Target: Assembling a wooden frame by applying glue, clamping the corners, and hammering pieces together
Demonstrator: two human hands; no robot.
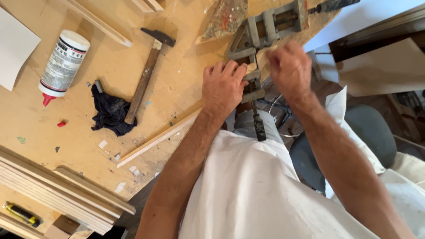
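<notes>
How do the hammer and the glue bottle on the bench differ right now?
The hammer is long and thin, with a dark metal head and worn wooden handle; the glue bottle is short, round and white with a red tip. The hammer's handle end rests on a black rag; the bottle lies apart. Both lie flat, untouched.
</notes>
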